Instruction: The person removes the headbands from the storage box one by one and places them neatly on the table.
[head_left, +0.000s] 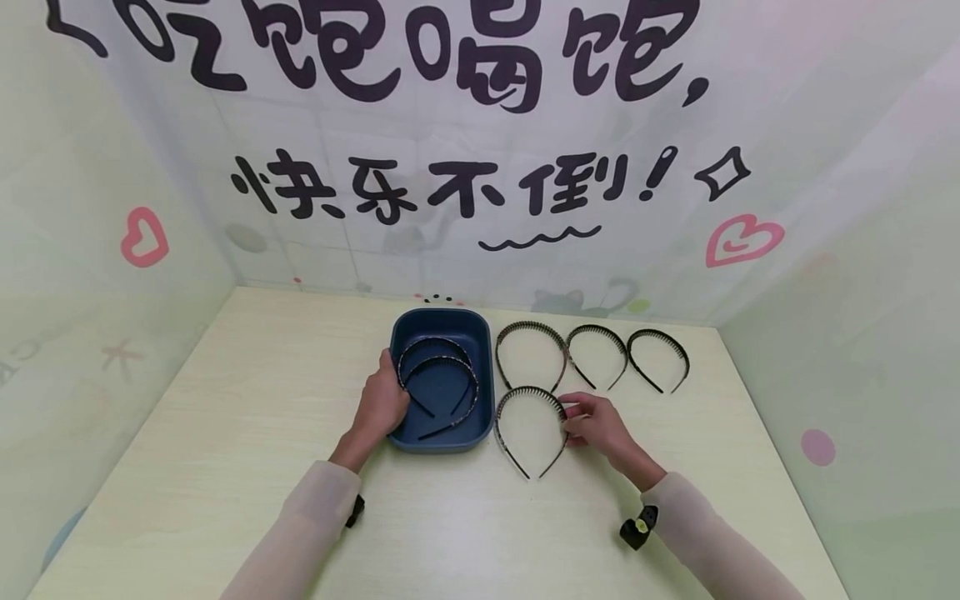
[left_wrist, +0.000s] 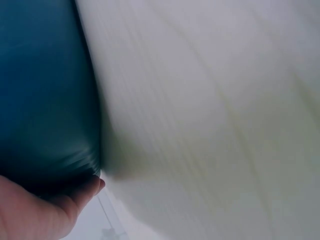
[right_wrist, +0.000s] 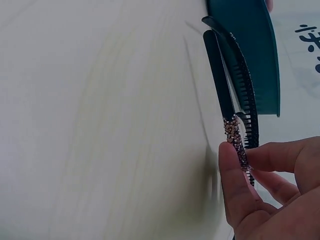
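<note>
Blue box (head_left: 442, 445) clamped in left hand (head_left: 384, 400), pinching toothed headband (head_left: 531, 390) with right hand (head_left: 597, 423) just right of the box; seemingly mid-transfer, in or out unclear; next calls for clearing the rear headband (head_left: 531, 325).

A pale, faintly grained table (head_left: 225, 467) is seen. On it, toward the far edge, a blue bin (head_left: 441, 446) with rounded corners is placed. To the right of the bin, three toothed headbands (head_left: 597, 328) are laid in a row (the leftmost just beside the bin), with their arches turned toward the far edge and their open ends toward the near side.
</note>
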